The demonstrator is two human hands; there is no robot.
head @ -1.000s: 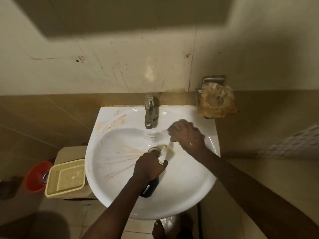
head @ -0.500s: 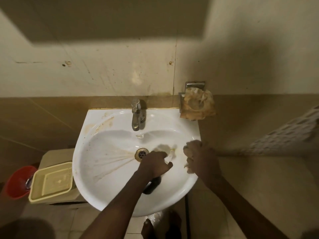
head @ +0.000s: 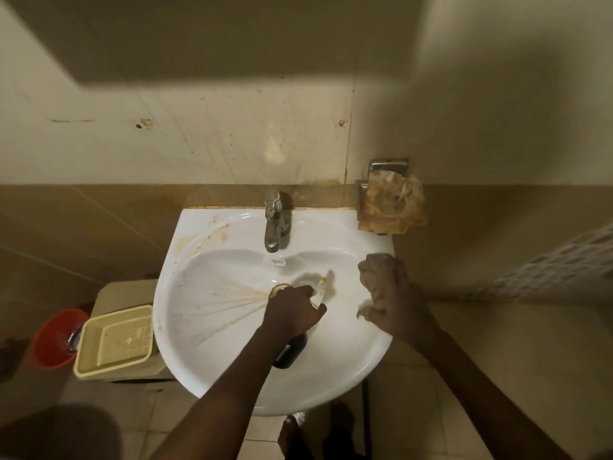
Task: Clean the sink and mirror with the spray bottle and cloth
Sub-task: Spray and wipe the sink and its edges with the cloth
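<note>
A white wall sink (head: 215,353) has brown streaks fanning left from its drain (head: 280,288) and stains on its back left rim. My left hand (head: 292,313) grips a dark spray bottle (head: 292,355) over the bowl, its clear nozzle (head: 320,288) pointing toward the back right. My right hand (head: 394,307) holds a crumpled beige cloth (head: 373,270) against the sink's right rim. No mirror shows; the top of the view is dark shadow.
A chrome tap (head: 273,220) stands at the sink's back centre. A metal soap holder (head: 391,200) draped in stained plastic hangs on the wall at right. Left of the sink sit a cream basket (head: 114,340) and a red bucket (head: 54,340). My feet (head: 298,433) are below.
My right hand with the cloth has moved from the bowl's back, near the tap, out to the right rim. The left hand has kept the bottle over the drain.
</note>
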